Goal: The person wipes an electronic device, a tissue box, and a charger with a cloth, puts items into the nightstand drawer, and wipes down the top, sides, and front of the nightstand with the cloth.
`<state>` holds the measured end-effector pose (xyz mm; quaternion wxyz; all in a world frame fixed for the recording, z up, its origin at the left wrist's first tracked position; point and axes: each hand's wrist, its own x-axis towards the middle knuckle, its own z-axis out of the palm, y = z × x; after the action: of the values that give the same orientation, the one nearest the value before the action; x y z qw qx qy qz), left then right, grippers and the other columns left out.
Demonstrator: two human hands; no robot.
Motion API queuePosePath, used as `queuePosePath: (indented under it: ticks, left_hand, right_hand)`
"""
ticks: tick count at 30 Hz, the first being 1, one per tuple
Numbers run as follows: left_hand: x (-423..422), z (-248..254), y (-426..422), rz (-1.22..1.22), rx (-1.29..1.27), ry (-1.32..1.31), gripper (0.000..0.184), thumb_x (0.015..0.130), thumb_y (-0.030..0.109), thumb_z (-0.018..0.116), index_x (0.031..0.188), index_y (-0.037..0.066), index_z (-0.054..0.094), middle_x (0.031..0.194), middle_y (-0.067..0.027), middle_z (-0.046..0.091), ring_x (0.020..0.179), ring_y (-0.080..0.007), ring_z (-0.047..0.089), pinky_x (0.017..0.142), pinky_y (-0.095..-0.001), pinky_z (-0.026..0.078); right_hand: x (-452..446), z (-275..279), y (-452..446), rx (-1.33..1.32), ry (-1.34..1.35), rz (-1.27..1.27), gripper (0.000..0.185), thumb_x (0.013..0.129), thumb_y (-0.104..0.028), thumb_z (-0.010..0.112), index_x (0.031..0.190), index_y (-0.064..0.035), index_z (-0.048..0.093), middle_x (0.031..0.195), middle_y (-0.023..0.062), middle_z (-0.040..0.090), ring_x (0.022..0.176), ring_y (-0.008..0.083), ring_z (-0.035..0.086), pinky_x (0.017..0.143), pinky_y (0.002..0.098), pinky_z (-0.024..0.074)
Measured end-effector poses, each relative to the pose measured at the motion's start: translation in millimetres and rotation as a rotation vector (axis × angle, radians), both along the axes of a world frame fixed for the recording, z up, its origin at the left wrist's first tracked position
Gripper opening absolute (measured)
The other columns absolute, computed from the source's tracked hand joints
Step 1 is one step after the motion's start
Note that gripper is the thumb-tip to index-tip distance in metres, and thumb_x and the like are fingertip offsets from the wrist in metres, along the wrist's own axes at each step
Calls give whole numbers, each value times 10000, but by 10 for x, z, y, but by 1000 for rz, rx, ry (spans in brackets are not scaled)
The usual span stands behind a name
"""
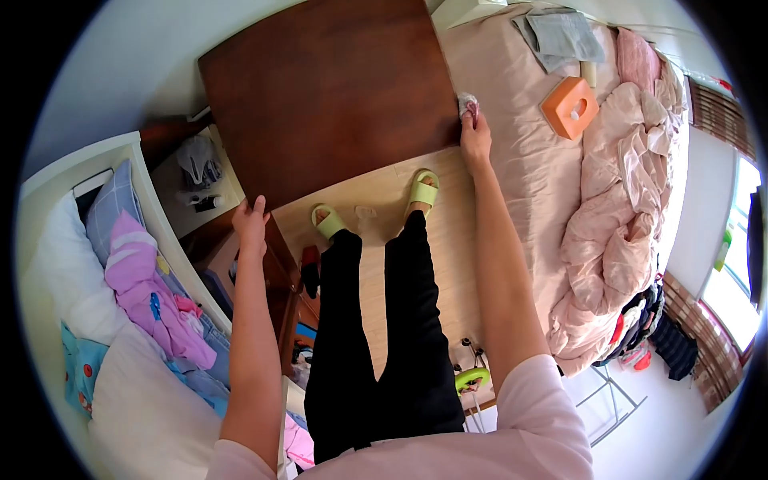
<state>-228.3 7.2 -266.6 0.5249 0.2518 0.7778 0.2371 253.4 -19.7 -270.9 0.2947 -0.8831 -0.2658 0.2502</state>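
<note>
Pinching the crumpled wad [467, 102], the right hand [477, 142] should press evenly along the edge of the worktop [336, 88], with the left hand [251, 227], fingers loosely spread, beside its corner.

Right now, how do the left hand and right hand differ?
The right hand grips a crumpled wad; the left hand shows nothing in its grasp. The right hand is higher in view, right of the dark wooden panel; the left hand is lower, near its bottom left corner. Both are bare.
</note>
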Motion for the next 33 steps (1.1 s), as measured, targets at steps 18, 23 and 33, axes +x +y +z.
queuePosePath:
  ticks: [18, 23, 33]
  left_hand:
    - [-208, 164, -786, -566, 115, 626, 480, 958, 96, 627, 1412, 27, 489, 1384, -162, 541, 1232, -348, 544, 1012, -446, 466]
    - [1942, 591, 139, -907, 610, 746, 525, 937, 123, 620, 1424, -1, 468, 1483, -220, 435, 1369, -397, 406, 1143, -476, 323]
    - [3895, -103, 1167, -964, 833, 971, 523, 1019, 272, 413, 1509, 91, 401, 1581, -146, 355, 1478, -367, 285, 1170, -660, 159]
  right_hand:
    - [-309, 207, -1260, 81, 781, -403, 287, 1027, -233, 573, 1191, -10, 650, 913, 9, 638, 899, 139, 607, 830, 286, 487]
    - [-318, -88, -1463, 180, 748, -287, 253, 1034, -253, 574, 1162, -56, 667, 862, -60, 561, 791, 44, 510, 683, 235, 447]
    - [-121, -286, -1012, 138, 1201, -222, 438, 1032, -294, 570, 1361, -5, 584, 1350, 65, 596, 1266, 148, 502, 1088, 273, 349]
